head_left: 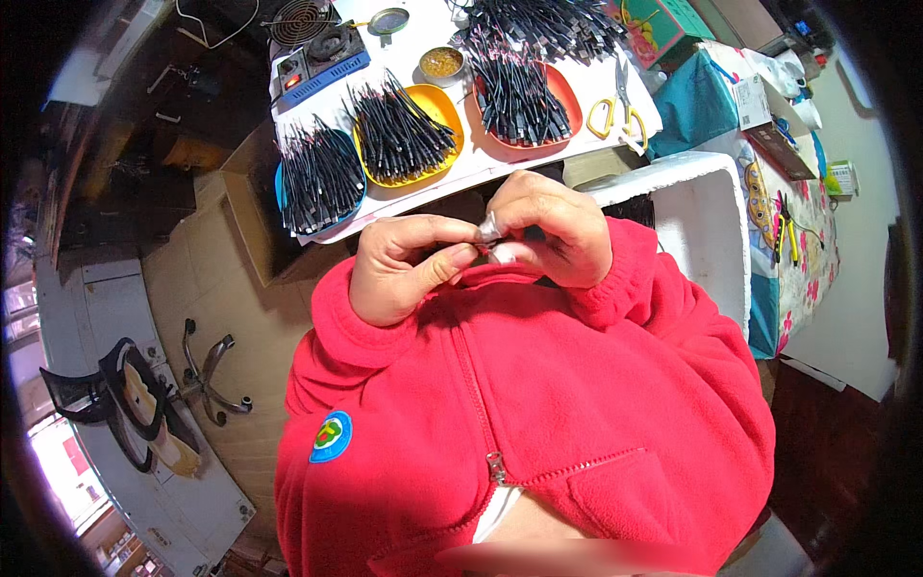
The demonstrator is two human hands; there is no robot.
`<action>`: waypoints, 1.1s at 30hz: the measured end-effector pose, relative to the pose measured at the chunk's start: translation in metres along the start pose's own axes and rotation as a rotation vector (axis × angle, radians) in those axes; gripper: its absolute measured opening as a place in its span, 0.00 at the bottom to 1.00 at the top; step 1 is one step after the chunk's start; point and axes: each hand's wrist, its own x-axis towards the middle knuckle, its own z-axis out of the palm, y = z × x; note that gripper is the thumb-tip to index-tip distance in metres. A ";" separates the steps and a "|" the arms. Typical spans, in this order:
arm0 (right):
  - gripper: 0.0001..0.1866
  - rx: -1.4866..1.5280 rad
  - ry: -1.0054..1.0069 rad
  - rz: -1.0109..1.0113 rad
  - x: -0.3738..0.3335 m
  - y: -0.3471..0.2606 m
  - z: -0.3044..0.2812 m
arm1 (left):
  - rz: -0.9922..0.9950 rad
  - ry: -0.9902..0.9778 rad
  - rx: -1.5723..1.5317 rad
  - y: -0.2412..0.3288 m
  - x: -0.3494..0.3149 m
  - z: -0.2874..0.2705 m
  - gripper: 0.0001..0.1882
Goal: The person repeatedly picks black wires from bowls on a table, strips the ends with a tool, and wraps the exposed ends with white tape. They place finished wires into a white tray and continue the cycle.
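Note:
My left hand [409,269] and my right hand [558,226] meet in front of my chest, both with fingers pinched together. Between the fingertips is a small dark piece with a trace of red, too small and covered to name. White wrapping [504,253] covers the tips of my right thumb and index finger. Just beyond my hands, bundles of short black cables with plugs lie in a blue tray [360,204], a yellow tray [444,108] and a red-orange tray [567,91] on a white table [394,200].
Yellow-handled scissors [618,115] lie at the table's right. Behind the trays are a small tin of amber material [441,63], a blue-based device [327,72] and more cables [548,24]. A white foam box [711,212] stands right, near pliers [786,231]; a cardboard box [250,197] sits left.

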 end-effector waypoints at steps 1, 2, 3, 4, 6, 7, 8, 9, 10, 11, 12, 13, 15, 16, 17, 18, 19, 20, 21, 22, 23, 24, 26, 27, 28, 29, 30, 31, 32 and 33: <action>0.09 -0.029 0.023 -0.024 -0.001 0.001 0.001 | -0.009 0.002 0.005 -0.001 0.000 0.001 0.08; 0.09 -0.057 0.046 -0.050 -0.002 0.001 0.001 | -0.019 0.004 0.011 -0.003 0.001 0.000 0.08; 0.09 -0.013 0.086 -0.027 -0.001 0.006 0.007 | -0.080 0.015 0.032 0.003 0.001 -0.004 0.08; 0.09 -0.009 0.100 -0.010 -0.001 0.010 0.006 | -0.100 0.014 0.029 0.003 0.004 -0.005 0.07; 0.10 -0.011 0.107 0.013 0.001 0.017 0.001 | -0.077 0.030 0.039 0.001 0.016 -0.004 0.07; 0.10 -0.005 0.120 0.029 0.000 0.021 -0.001 | -0.123 0.038 0.012 0.002 0.020 -0.004 0.07; 0.10 -0.003 0.131 0.043 0.001 0.025 -0.004 | -0.105 0.036 0.042 0.005 0.027 -0.005 0.07; 0.10 0.003 0.146 0.056 0.000 0.030 -0.007 | -0.055 0.011 0.044 0.009 0.033 -0.005 0.08; 0.11 0.024 0.185 0.064 -0.002 0.033 -0.012 | -0.071 0.092 0.104 0.015 0.038 -0.006 0.08; 0.11 0.029 0.188 0.156 -0.004 0.036 -0.018 | -0.036 0.139 0.117 0.024 0.043 -0.007 0.08; 0.10 0.055 0.251 0.163 -0.005 0.041 -0.021 | -0.035 0.196 0.142 0.033 0.050 -0.012 0.07; 0.09 0.078 0.305 0.189 -0.006 0.047 -0.021 | -0.001 0.292 0.189 0.039 0.059 -0.014 0.06; 0.08 0.115 0.305 0.303 -0.010 0.055 -0.019 | 0.071 0.299 0.527 0.046 0.088 -0.030 0.06; 0.08 0.108 0.282 0.348 -0.013 0.058 -0.019 | 0.174 0.270 0.818 0.045 0.107 -0.040 0.05; 0.08 0.099 0.262 0.385 -0.014 0.061 -0.020 | 0.304 0.233 1.088 0.041 0.127 -0.051 0.04; 0.07 0.077 0.177 0.376 -0.015 0.064 -0.021 | 0.374 0.196 1.215 0.033 0.148 -0.060 0.05; 0.06 0.052 0.135 0.317 -0.015 0.068 -0.022 | 0.426 0.102 1.308 0.023 0.168 -0.069 0.04; 0.06 0.067 0.086 0.354 -0.016 0.070 -0.023 | 0.421 0.035 1.414 0.011 0.185 -0.078 0.04; 0.05 0.084 0.033 0.397 -0.017 0.071 -0.025 | 0.390 -0.033 1.522 0.000 0.199 -0.086 0.04; 0.06 0.028 0.054 0.327 -0.016 0.076 -0.024 | 0.344 -0.071 1.552 -0.013 0.209 -0.094 0.04; 0.06 0.022 0.047 0.335 -0.016 0.078 -0.027 | 0.195 -0.115 1.608 -0.025 0.217 -0.101 0.05; 0.06 0.016 0.041 0.345 -0.017 0.080 -0.030 | 0.139 -0.141 1.680 -0.035 0.223 -0.106 0.06; 0.06 0.028 0.043 0.363 -0.019 0.083 -0.034 | 0.159 -0.135 1.636 -0.049 0.233 -0.114 0.04; 0.06 0.031 0.040 0.360 -0.019 0.085 -0.036 | 0.143 -0.149 1.631 -0.053 0.235 -0.117 0.04; 0.07 0.034 0.039 0.359 -0.019 0.088 -0.037 | 0.142 -0.144 1.617 -0.057 0.238 -0.118 0.04; 0.07 0.038 0.038 0.357 -0.020 0.090 -0.038 | 0.138 -0.140 1.611 -0.059 0.240 -0.118 0.04; 0.07 0.067 0.071 0.325 -0.019 0.093 -0.036 | 0.136 -0.134 1.608 -0.060 0.243 -0.118 0.04; 0.07 0.064 0.065 0.315 -0.019 0.094 -0.036 | 0.115 -0.137 1.608 -0.061 0.244 -0.117 0.04; 0.07 0.067 0.059 0.308 -0.018 0.096 -0.035 | 0.096 -0.136 1.612 -0.061 0.245 -0.116 0.04; 0.07 0.070 0.053 0.300 -0.018 0.097 -0.035 | 0.078 -0.135 1.615 -0.061 0.246 -0.115 0.04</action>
